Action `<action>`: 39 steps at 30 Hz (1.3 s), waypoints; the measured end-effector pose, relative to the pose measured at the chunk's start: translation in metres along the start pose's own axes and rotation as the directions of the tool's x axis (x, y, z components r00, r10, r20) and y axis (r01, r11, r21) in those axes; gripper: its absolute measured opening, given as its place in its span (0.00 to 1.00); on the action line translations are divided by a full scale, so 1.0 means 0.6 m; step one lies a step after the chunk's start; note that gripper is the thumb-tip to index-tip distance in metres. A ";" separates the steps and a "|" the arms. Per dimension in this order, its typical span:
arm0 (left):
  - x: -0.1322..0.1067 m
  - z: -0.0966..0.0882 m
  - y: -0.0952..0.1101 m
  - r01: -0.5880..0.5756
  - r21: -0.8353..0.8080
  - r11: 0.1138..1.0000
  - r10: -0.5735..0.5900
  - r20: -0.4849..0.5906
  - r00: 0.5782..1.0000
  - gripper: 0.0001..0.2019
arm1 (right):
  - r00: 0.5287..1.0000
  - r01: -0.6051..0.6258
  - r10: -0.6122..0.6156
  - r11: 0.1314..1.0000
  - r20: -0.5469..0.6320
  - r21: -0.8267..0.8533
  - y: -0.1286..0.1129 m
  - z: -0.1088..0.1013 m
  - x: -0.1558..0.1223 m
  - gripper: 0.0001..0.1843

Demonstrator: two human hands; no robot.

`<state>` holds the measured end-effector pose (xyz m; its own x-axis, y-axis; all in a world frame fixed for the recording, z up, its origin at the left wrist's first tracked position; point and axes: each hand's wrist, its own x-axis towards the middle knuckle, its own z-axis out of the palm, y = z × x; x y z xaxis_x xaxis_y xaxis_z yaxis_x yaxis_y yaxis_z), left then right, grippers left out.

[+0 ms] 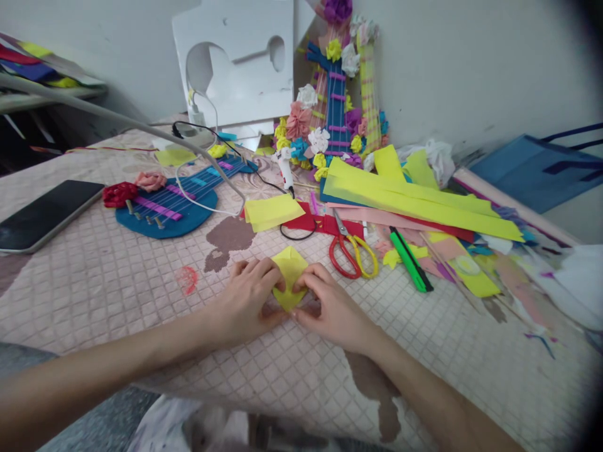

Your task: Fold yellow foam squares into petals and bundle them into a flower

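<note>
A small yellow paper piece (290,271), folded into a diamond shape, lies on the quilted pink cloth (117,295) in front of me. My left hand (249,301) pinches its left edge with curled fingers. My right hand (330,304) presses and pinches its right lower edge. Both hands meet at the paper's middle, thumbs hidden underneath.
Red-and-yellow scissors (351,251) and a green utility knife (411,259) lie to the right. Yellow paper strips (414,194), a white glue gun (285,166), a blue felt guitar (174,201), a decorated upright guitar (335,100), a dark tablet (42,213) and scraps surround the spot.
</note>
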<state>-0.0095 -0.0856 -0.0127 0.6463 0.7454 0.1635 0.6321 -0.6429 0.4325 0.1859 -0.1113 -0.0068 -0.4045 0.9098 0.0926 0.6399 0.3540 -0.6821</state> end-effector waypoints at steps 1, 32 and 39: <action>0.000 -0.001 0.000 -0.004 -0.003 1.000 0.004 0.006 1.000 0.11 | 1.000 -0.001 0.001 1.000 0.000 0.008 0.001 0.001 0.001 0.09; 0.000 0.021 0.015 -0.093 -0.281 0.955 0.078 -0.064 0.995 0.09 | 0.999 0.032 -0.032 0.999 -0.015 0.014 0.010 0.001 0.000 0.17; -0.004 0.020 0.018 -0.073 -0.259 0.963 0.068 -0.030 0.997 0.13 | 0.989 -0.012 0.007 0.999 -0.145 -0.033 0.023 0.007 0.006 0.17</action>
<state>0.0007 -0.0964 -0.0193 0.6744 0.7051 0.2190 0.4509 -0.6282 0.6341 0.1907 -0.1039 -0.0191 -0.3006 0.9343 0.1919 0.6664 0.3497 -0.6586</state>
